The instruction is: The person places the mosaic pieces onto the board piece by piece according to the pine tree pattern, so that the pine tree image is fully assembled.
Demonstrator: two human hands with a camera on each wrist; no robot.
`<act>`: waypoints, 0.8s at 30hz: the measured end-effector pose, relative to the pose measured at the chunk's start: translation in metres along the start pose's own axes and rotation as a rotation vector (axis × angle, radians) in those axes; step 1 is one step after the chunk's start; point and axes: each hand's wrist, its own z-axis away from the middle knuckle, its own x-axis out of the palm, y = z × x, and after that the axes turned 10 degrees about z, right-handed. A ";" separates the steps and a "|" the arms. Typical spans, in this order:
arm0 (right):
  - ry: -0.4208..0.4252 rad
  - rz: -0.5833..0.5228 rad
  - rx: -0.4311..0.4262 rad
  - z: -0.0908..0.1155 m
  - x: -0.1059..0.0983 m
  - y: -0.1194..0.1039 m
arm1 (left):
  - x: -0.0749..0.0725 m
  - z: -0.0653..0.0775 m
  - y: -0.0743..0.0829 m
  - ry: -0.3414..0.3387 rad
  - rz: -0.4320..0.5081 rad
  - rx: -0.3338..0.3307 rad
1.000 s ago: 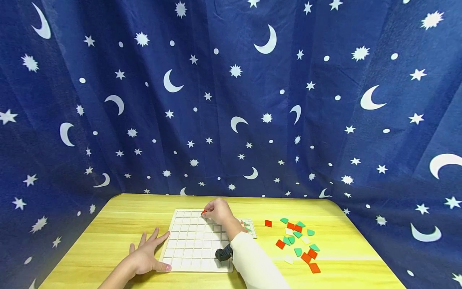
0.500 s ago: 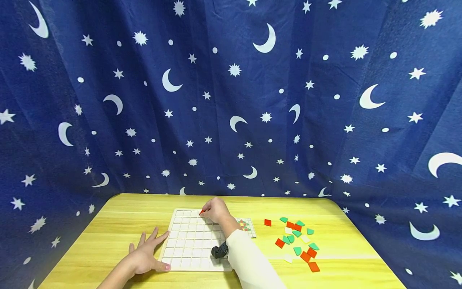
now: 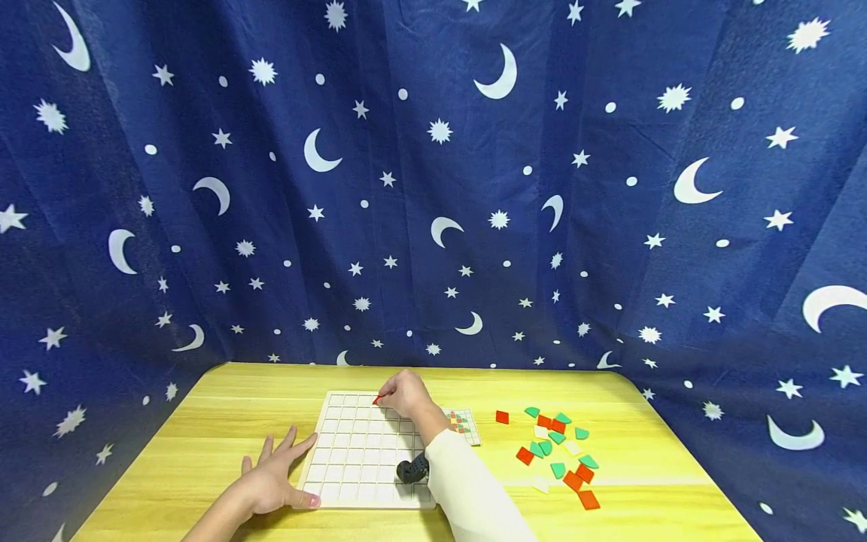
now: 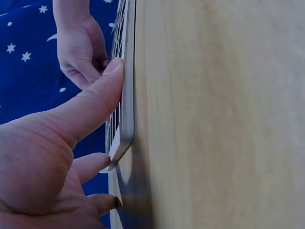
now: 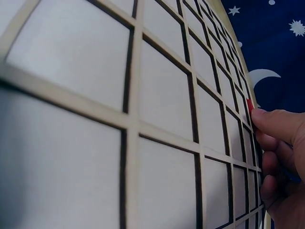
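A white grid board [image 3: 354, 458] with wooden dividing strips lies on the table. My right hand [image 3: 406, 395] pinches a small red tile [image 3: 377, 399] between thumb and fingers over the board's far rows. In the right wrist view the red tile [image 5: 250, 105] shows at the thumb tip, close to the grid, and the rest of it is hidden by the fingers. My left hand [image 3: 269, 478] is spread at the board's left side, fingers straight. In the left wrist view its thumb [image 4: 97, 95] rests on the board's near edge and a fingertip touches the corner.
Loose red tiles [image 3: 524, 455], green rounded tiles [image 3: 558, 470] and pale tiles [image 3: 540, 485] lie scattered on the table's right side. A small pattern card [image 3: 473, 429] sits just right of the board, partly behind the right forearm. A blue star-patterned curtain [image 3: 433, 188] hangs behind the table.
My right hand has shifted slightly left with the red tile, which now tilts over the far row. The left hand stays in place at the board's edge.
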 end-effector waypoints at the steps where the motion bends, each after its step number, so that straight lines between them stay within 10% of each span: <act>1: -0.004 -0.002 0.011 0.000 0.001 0.000 | 0.000 0.000 -0.001 0.000 0.000 0.000; 24: -0.033 0.007 0.050 0.000 0.001 -0.002 | -0.002 0.004 0.006 -0.002 -0.009 -0.007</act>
